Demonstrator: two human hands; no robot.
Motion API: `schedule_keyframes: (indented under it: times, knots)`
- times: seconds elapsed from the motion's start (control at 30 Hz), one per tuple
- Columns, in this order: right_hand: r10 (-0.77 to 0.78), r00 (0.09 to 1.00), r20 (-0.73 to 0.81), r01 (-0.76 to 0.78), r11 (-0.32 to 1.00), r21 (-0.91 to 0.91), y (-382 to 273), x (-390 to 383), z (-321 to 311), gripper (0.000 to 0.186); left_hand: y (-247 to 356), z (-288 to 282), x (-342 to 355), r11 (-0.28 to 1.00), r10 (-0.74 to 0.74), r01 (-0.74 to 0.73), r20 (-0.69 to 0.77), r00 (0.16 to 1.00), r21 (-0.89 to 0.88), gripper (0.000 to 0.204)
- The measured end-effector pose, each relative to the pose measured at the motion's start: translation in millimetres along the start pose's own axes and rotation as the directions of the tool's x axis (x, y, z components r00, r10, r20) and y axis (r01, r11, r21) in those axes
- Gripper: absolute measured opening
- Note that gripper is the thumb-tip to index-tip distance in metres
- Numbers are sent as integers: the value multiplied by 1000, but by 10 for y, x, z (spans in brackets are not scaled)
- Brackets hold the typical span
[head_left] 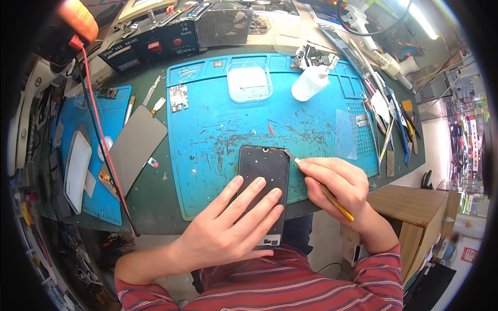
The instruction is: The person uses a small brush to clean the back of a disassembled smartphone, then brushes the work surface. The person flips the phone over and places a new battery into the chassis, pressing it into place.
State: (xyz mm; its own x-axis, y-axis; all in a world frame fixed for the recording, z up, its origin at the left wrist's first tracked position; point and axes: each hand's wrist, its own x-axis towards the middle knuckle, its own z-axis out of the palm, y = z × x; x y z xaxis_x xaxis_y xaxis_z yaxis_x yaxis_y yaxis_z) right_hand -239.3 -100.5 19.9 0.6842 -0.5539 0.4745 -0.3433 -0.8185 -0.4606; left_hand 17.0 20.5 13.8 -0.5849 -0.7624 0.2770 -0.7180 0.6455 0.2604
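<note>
A dark phone, its face dotted with small pale specks, lies on the near edge of the blue work mat. My left hand rests on it with fingers stretched out and spread across its surface. In my right hand is a thin craft knife with a yellow-gold handle, held like a pen. The tip of its blade meets the phone's upper right corner. A short red piece lies on the mat just beyond the phone.
Toward the back of the mat stand a white dropper bottle and a clear plastic box. Tweezers and other hand tools lie along the right side. A grey flat panel and a white phone shell lie left, near a red cable.
</note>
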Motion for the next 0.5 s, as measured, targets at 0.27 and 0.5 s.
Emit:
schedule_keyframes:
  times: [0.27,0.5]
  knots:
    - [8,998,70,-12,998,55,37,63,-72,33,-30,-13,-9,999,-1,1,1,1000,-46,76]
    - [-67,989,131,42,982,184,284,91,-167,31,-152,-98,-23,992,24,-18,42,999,-122,79]
